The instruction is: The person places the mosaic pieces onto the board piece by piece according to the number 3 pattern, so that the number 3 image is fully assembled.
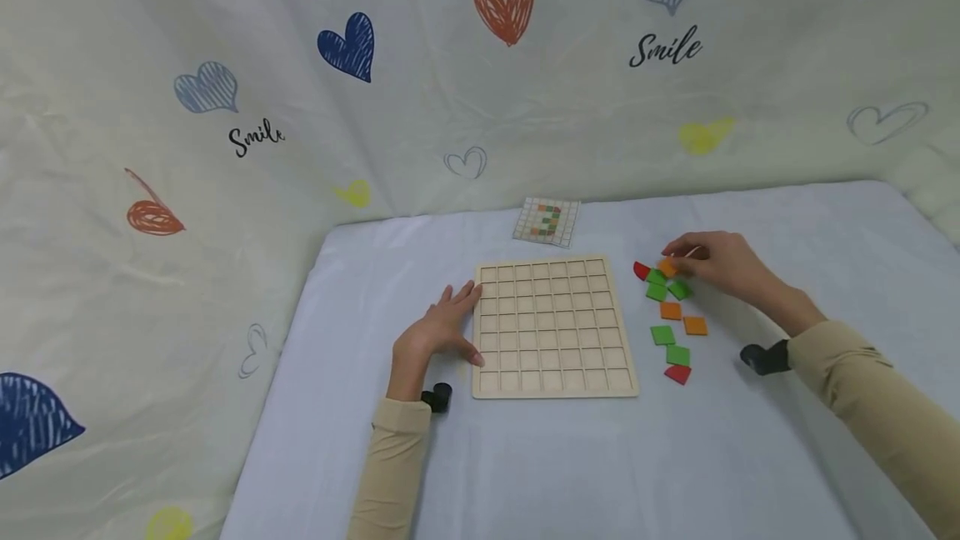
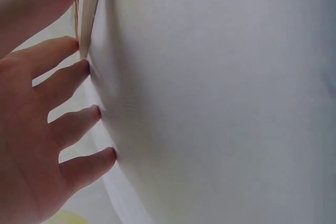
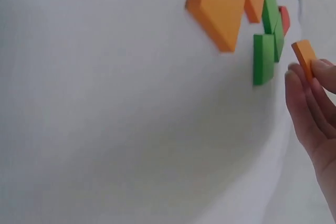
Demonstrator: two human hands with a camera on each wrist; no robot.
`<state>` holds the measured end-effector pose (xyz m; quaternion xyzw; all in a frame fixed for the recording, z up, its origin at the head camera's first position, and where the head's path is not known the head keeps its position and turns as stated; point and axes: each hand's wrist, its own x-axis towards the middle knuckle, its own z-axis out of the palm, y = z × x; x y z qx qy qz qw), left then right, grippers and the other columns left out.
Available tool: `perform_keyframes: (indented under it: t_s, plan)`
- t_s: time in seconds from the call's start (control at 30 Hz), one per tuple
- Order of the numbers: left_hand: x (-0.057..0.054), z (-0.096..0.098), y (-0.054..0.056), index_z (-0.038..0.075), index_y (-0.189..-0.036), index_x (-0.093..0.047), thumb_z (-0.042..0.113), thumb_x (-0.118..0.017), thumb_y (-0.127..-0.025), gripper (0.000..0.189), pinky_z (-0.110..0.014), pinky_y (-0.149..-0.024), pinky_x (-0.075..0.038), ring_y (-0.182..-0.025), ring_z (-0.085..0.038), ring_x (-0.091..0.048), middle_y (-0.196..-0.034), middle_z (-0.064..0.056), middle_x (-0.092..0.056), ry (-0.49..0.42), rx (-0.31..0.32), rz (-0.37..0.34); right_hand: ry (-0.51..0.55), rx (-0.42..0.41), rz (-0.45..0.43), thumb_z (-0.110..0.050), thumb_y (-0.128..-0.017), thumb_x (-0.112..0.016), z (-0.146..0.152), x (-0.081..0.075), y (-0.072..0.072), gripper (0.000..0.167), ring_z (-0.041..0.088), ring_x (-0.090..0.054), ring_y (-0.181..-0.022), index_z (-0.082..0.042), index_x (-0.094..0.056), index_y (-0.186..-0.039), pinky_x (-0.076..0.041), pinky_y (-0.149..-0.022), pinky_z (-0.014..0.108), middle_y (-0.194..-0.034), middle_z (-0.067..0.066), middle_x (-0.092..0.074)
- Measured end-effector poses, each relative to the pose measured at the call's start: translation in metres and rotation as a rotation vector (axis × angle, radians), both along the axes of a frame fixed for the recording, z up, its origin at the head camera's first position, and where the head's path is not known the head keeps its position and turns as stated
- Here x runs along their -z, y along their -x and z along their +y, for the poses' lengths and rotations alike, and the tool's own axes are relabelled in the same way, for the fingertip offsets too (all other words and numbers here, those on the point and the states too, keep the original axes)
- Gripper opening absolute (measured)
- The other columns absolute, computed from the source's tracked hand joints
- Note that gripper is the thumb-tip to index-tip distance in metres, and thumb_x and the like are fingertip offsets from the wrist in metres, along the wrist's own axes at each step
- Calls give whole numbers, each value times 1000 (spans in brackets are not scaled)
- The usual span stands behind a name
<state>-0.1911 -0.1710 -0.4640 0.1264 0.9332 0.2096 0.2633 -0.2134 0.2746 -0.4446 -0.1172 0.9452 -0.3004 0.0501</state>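
My left hand [image 1: 438, 329] rests at the left edge of a square wooden grid board [image 1: 555, 397], its fingers spread and straight. In the left wrist view the fingertips [image 2: 108, 153] lie along the white cloth, some right at the board's edge. To the right of the board, my right hand [image 1: 716, 261] pinches an orange square tile [image 3: 304, 56] between thumb and fingers. Below and beside it lie green square tiles [image 1: 656, 292], orange tiles [image 1: 695, 326] and red quarter-round tiles [image 1: 678, 374]. The board's cells hold no tiles.
Behind the board lies a small pattern card [image 1: 547, 222] showing coloured squares on a grid. A white cloth [image 1: 555, 465] covers the table. At the back hangs a curtain [image 1: 420, 107] printed with hearts and words. Black devices [image 1: 765, 358] are strapped at both wrists.
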Motion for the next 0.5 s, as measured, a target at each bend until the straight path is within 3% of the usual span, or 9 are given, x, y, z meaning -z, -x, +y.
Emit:
perform_keyframes:
  t_s: [0.2,0.37,0.5]
  plan:
    - [-7,0,-4,22,-167,-13,26,-97,-69,130,-55,-130,-8,-161,-28,6,-175,4,-5,22,9,-1,75,1,-73,-16,-98,-70,-17,-7,-2,29,42,-70,-109,0,-71,-122,-52,-78,17,-115,21,-72]
    - [-22,4,-10,16,-167,-16,22,-96,-71,125,-57,-129,-10,-161,-32,3,-175,-2,-8,15,8,-5,108,0,-117,-16,-95,-73,-32,-11,-2,35,31,-70,-101,0,-70,-126,-51,-75,13,-111,17,-74]
    - [-23,6,-11,15,-167,-16,21,-96,-71,125,-57,-129,-10,-161,-33,2,-175,-3,-8,7,6,-4,121,-7,-115,-17,-94,-75,-47,-13,1,35,24,-69,-94,0,-71,-124,-51,-74,17,-104,13,-76]
